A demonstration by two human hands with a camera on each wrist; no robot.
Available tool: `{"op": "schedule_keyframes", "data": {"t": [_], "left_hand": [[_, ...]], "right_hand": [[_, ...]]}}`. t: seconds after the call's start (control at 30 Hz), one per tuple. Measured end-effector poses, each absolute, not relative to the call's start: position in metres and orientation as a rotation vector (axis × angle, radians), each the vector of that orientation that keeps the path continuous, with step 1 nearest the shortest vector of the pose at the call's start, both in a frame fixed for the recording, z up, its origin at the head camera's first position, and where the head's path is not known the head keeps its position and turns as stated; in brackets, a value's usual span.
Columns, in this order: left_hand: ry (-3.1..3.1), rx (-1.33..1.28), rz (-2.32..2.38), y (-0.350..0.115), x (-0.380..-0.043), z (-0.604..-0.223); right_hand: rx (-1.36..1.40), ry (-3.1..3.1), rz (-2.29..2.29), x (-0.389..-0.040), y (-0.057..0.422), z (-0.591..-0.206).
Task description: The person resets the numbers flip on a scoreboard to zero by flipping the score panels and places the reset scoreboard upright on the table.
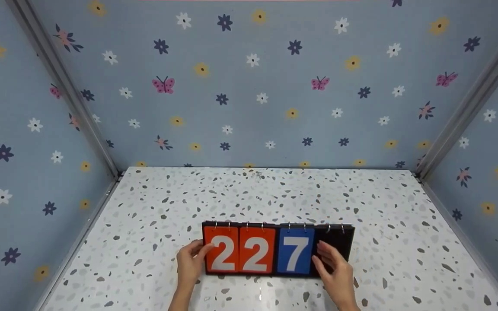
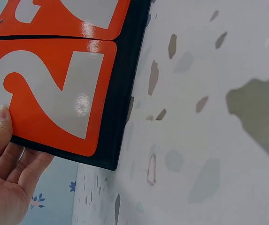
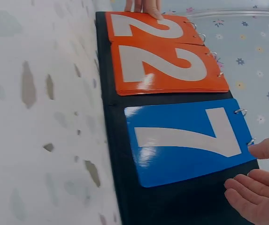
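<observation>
A black flip scoreboard [image 1: 337, 236] stands on the speckled table, its number cards hung from metal rings along the top. Two orange-red cards [image 1: 257, 251] each show a white 2, and a blue card [image 1: 295, 251] shows a white 7. At the far right the board's last place shows bare black. My left hand [image 1: 189, 262] grips the board's left edge, thumb on the front of the first card and fingers behind. My right hand [image 1: 336, 268] is over the bare black place, fingers loosely extended beside the blue card, holding nothing.
The white table [image 1: 266, 194] has grey and brown flecks. Blue panels [image 1: 249, 86] printed with flowers and butterflies rise behind it and at both sides, joined by grey metal corner posts [image 1: 65, 82].
</observation>
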State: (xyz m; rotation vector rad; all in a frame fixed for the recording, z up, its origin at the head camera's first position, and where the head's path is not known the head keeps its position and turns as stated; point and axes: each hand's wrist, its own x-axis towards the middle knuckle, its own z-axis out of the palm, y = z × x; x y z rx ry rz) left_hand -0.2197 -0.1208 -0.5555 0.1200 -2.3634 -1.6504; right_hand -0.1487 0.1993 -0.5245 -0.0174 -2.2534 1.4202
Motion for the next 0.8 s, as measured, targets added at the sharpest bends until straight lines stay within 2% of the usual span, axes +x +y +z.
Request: {"op": "schedule_keyframes", "data": {"t": [0.4, 0.8], "left_hand": [[-2.336, 0.075, -1.641, -0.121, -0.22, -0.556], [-2.352, 0.089, -1.651, -0.121, -0.22, -0.555]], "right_hand": [[-0.138, -2.306, 1.619, -0.149, 0.191, -0.541], [-0.302, -2.256, 1.685, -0.159, 0.187, -0.541]]}}
